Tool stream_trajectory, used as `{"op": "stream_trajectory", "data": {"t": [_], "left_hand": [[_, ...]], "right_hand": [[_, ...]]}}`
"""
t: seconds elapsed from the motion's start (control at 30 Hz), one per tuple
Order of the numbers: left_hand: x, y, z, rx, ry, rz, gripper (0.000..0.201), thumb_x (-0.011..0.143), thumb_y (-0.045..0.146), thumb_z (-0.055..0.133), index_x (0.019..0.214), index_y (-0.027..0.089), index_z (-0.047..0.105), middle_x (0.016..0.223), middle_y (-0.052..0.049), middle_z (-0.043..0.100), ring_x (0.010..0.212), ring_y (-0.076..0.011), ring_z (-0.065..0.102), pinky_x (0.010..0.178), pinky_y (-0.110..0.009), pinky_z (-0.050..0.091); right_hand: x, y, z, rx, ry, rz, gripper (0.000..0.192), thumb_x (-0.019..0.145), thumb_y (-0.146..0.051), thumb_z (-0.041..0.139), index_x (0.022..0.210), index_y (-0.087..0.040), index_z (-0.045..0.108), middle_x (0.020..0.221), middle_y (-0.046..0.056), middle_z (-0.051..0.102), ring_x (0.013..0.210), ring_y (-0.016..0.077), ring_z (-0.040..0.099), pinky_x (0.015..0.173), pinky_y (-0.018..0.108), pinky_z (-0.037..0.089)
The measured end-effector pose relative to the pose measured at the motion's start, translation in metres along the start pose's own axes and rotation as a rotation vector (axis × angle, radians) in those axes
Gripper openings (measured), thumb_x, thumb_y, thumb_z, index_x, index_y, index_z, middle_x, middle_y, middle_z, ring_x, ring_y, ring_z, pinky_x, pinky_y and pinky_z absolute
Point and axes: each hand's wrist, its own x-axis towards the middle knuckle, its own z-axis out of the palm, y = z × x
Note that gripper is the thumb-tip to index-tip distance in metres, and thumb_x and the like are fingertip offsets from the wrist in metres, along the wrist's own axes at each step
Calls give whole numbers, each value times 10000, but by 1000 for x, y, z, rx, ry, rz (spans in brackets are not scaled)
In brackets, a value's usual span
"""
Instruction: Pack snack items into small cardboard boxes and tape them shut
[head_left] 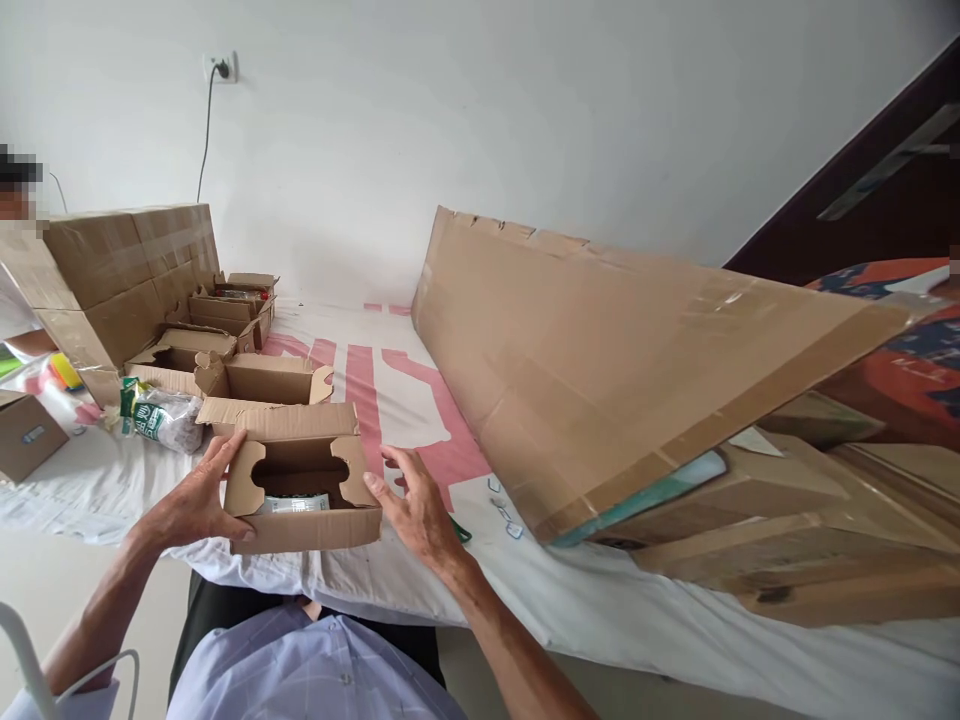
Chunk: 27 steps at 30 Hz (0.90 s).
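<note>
This looks like a room in a home turned into a small packing station. A bench (675,620) draped in a white sheet with pink print carries many small open cardboard boxes (259,385) toward its far left corner, beside a big taped carton (112,270). A large flattened carton (600,360) leans over stacked flat cardboard (787,520) along the right edge. The plain white wall (450,120) has a socket (222,68) with a cable plugged in, and a dark wooden door frame (862,180) stands at the right.

Large tilted cardboard sheet (600,370), taped carton (112,270), wall socket (221,68), wrapped packet (161,418).
</note>
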Motion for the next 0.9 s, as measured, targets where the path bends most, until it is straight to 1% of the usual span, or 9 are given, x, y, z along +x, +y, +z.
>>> {"op": "stream_trajectory", "data": {"t": [0.1, 0.17, 0.27, 0.37, 0.53, 0.63, 0.7, 0.8, 0.9], "left_hand": [[-9, 6, 1, 38, 13, -21, 1366, 649, 295, 952, 1774, 344, 179, 1617, -118, 425, 1455, -417, 542, 1220, -608, 501], [-16, 10, 4, 41, 28, -19, 1390, 651, 296, 960, 1780, 356, 150, 1649, -129, 391, 1503, -432, 496, 1242, -615, 473], [-27, 14, 9, 29, 60, -23, 1430, 655, 332, 981, 1785, 381, 106, 1700, -141, 341, 1538, -447, 464, 1241, -605, 476], [-37, 19, 12, 16, 88, -41, 1449, 668, 426, 992, 1786, 399, 70, 1750, -144, 299, 1542, -457, 471, 1220, -598, 502], [-29, 37, 18, 92, 143, -129, 1302, 766, 640, 882, 1782, 310, 138, 1737, -191, 342, 1526, -488, 494, 1160, -616, 543], [-13, 48, 28, 202, 229, -246, 1217, 774, 577, 845, 1754, 204, 228, 1628, -235, 465, 1404, -503, 603, 1096, -634, 569], [-4, 49, 33, 226, 273, -288, 1145, 779, 490, 807, 1736, 155, 273, 1563, -246, 523, 1338, -491, 648, 1083, -638, 569], [-2, 35, 30, 82, 302, -245, 997, 846, 495, 725, 1715, 177, 356, 1555, -219, 577, 1387, -468, 622, 1137, -632, 538], [-9, 10, 18, -216, 321, -232, 813, 957, 542, 585, 1697, 246, 422, 1628, -161, 583, 1488, -441, 552, 1160, -596, 538]], "right_hand": [[7, -37, 6, -52, -89, -17, 597, 936, -474, 739, 1453, -224, 578, 1403, 155, 691, 1287, 350, 677, 1063, 531, 588], [11, -50, 12, -126, -138, -11, 660, 864, -373, 785, 1474, -233, 575, 1433, 157, 684, 1317, 374, 671, 1093, 567, 583], [10, -56, 16, -176, -140, -23, 647, 837, -262, 730, 1470, -231, 601, 1468, 167, 684, 1368, 390, 655, 1129, 596, 567], [3, -55, 10, -40, -113, -30, 588, 904, -274, 644, 1487, -213, 608, 1481, 157, 704, 1384, 354, 660, 1171, 555, 547], [1, -44, -11, 274, -105, 78, 429, 1045, -350, 472, 1396, -234, 688, 1440, 103, 750, 1346, 285, 686, 1148, 444, 554], [12, -23, -14, 273, -4, 167, 421, 1036, -377, 452, 1323, -208, 709, 1309, 126, 800, 1268, 297, 717, 1097, 447, 573], [20, -6, -10, 207, 29, 181, 449, 1009, -354, 454, 1355, -177, 679, 1257, 159, 804, 1174, 304, 744, 1033, 461, 597], [27, 12, -1, 52, 4, 101, 475, 1002, -327, 469, 1418, -167, 631, 1260, 184, 780, 1050, 300, 752, 943, 468, 619], [31, 14, 4, -126, -7, -68, 412, 1035, -275, 459, 1385, -193, 661, 1294, 179, 746, 1157, 310, 710, 1007, 481, 595]]}}
